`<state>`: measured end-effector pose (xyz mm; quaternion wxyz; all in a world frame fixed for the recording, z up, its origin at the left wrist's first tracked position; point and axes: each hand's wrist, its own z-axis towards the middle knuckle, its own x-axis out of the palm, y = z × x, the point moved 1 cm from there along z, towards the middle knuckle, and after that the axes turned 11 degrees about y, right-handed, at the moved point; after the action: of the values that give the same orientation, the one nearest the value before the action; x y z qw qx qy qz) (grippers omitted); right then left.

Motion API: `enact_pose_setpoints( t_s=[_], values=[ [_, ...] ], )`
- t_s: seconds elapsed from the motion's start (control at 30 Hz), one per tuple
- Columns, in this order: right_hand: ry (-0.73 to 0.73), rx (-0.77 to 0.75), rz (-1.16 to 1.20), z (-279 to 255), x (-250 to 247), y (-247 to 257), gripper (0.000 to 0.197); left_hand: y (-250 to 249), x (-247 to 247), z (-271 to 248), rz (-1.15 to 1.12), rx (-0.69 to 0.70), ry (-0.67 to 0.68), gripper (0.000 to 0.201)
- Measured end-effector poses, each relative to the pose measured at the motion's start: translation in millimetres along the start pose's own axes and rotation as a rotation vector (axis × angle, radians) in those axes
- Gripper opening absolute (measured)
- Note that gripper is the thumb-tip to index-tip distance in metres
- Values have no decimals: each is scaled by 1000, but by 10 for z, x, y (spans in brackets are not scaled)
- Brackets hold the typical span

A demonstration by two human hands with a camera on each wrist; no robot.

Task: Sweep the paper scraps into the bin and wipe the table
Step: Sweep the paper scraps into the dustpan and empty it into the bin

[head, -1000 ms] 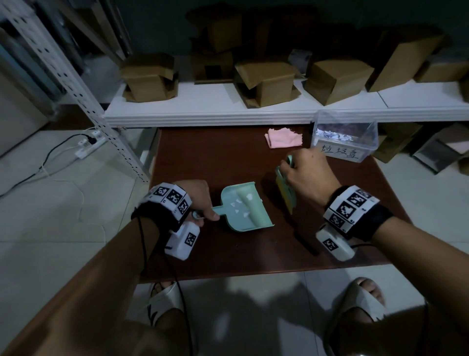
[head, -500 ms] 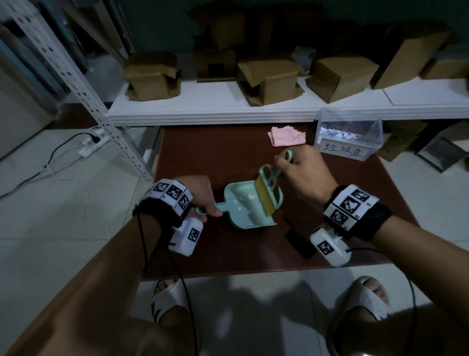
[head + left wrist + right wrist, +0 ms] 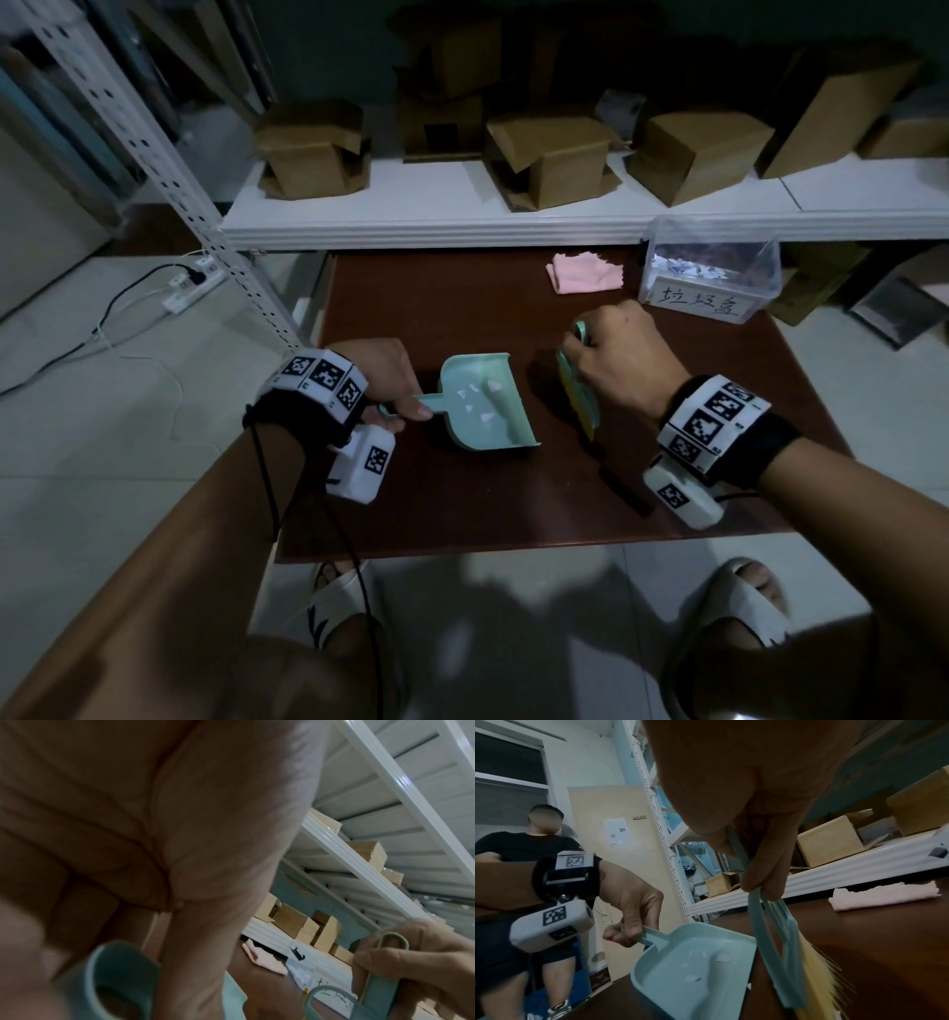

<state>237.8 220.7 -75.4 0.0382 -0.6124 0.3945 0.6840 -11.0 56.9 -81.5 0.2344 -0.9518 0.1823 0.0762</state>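
Holding the dustpan point(image 3: 488, 401) by its handle with my left hand point(image 3: 385, 383), thumb and curled fingers point(image 3: 626, 933) pinching it, I've got the pan sitting on the bench point(image 3: 462, 318) with its open mouth toward the brush. My right hand point(image 3: 616, 360) is clenched around the brush point(image 3: 577, 395) handle, bristles down just beside the dustpan's open edge.

Biggest risk from here, I'd say: carrying the pan to the bin point(image 3: 711, 272), which sits beyond the brush at the far corner. The paper scraps point(image 3: 480, 406) are tiny and light, and the pan has no front lip, so any forward tilt or quick swing could slide them back onto the bench. A hard flick of the bristles could also scatter them.

The scraps look like a handful of small white torn bits, loose on the pale green floor of the dustpan, none stuck together. The pink cloth point(image 3: 585, 272) lies folded beyond the dustpan, just beside the bin, not yet picked up for wiping.
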Motion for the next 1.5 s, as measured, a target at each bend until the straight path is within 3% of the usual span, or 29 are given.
enact_pose_setpoints(
  t_s=[0.1,0.37,0.7,0.9,1.1,1.23,1.33,1.5],
  values=[
    [9,11,6,1,3,9,36,43,-21,-26,-30,21,2,23],
    [6,8,0,-9,4,29,36,176,-154,-63,-42,-23,-45,8],
    [29,31,55,-25,71,111,40,79,19,5,98,-100,-70,20],
    [63,-81,104,-55,294,335,36,-76,153,122,311,-99,-125,29],
    [17,-61,224,14,117,323,28,-133,138,88,340,-113,-133,25],
    [-77,12,240,36,-52,199,39,-100,117,54,301,-73,-91,30],
    [-108,33,218,31,-102,125,45,-61,83,18,272,-52,-84,28],
    [-97,69,152,45,-61,44,39,-38,29,-45,249,-50,-112,25]
  ],
)
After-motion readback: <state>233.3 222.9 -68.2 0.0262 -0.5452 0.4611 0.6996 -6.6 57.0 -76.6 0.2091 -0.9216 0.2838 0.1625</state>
